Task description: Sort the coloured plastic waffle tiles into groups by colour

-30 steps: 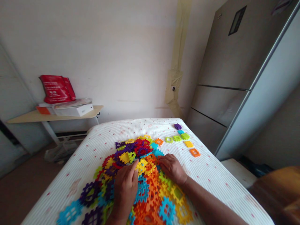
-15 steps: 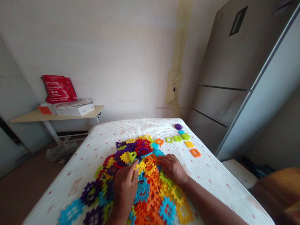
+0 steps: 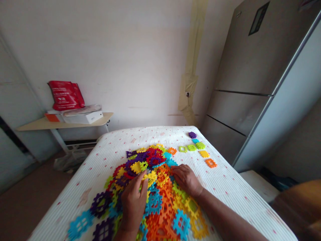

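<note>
Yellow piece (image 3: 150, 178) tipped up, hands (image 3: 134, 197) (image 3: 186, 180) at pile (image 3: 164, 197)

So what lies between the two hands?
The head view shows yellow pieces, orange pieces and blue pieces between the left hand and right hand.

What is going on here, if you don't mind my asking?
A person is handling a pile of colourful toothed pieces on a spotted white cloth. The left hand is at a yellow piece, though its hold is unclear; the right hand rests on the pile's right side. More pieces lie apart, farther right.
</note>
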Motion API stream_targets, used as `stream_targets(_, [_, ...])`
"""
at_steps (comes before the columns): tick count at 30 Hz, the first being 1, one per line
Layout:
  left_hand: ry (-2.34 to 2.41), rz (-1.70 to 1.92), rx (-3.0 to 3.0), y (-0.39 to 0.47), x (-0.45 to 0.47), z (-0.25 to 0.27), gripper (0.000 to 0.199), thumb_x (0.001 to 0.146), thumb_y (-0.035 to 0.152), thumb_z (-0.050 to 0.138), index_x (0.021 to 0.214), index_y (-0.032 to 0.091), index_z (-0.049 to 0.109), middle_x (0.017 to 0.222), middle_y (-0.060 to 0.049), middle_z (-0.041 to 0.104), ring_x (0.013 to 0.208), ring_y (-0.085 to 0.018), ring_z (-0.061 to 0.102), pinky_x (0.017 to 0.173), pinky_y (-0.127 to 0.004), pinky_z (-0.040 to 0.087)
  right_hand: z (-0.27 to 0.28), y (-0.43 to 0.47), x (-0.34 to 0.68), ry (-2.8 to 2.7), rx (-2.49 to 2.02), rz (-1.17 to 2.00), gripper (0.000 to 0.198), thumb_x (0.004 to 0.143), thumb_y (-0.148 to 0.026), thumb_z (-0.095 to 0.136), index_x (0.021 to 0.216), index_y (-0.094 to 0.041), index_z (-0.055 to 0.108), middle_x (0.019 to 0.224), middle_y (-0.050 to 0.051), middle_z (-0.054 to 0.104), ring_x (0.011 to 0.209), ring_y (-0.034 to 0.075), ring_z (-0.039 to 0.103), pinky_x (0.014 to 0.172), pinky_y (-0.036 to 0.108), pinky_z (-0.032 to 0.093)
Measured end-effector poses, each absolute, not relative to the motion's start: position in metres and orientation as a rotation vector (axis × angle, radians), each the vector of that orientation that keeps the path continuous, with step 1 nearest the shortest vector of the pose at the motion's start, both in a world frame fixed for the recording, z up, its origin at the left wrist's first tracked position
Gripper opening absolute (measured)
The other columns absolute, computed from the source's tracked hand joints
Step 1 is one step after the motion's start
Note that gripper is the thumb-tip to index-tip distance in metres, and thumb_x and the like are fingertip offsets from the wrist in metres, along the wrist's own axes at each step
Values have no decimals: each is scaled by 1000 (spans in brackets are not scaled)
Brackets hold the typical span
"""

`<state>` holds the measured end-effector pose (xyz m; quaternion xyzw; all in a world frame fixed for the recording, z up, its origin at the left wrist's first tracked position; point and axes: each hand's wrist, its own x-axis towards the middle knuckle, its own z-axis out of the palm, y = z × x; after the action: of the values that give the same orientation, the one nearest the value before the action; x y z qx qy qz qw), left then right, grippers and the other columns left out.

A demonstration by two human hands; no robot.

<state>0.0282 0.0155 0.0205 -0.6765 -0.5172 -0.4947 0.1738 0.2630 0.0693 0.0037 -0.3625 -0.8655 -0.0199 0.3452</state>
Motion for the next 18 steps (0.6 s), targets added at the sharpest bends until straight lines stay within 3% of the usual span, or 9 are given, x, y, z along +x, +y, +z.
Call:
stream_targets(7, [-1405, -1433, -1950, 12, 27, 31, 18, 82, 20, 58, 98, 19, 67, 85, -6, 70, 80, -18, 65, 78, -30, 49, 1, 70, 264, -2249, -948, -49, 19, 93, -22, 43, 94, -20, 62, 98, 7, 68, 85, 18, 59, 76, 33, 43])
stream_targets(14, [-1402, -1568, -1974, 8, 31, 33, 5, 81, 21, 61, 84, 18, 63, 72, 0, 65, 65, -10, 62, 65, -18, 47, 10, 69, 267, -2193, -939, -6, 18, 93, -25, 45, 97, -20, 61, 97, 8, 68, 87, 18, 59, 77, 33, 44])
stream_targets(18, [-1527, -1587, -1938, 8, 30, 28, 16, 80, 27, 63, 68, 18, 57, 57, 4, 58, 50, -8, 54, 54, -17, 42, 16, 68, 268, -2186, -932, 23, 18, 94, -25, 44, 98, -20, 61, 97, 8, 68, 87, 18, 59, 77, 34, 45])
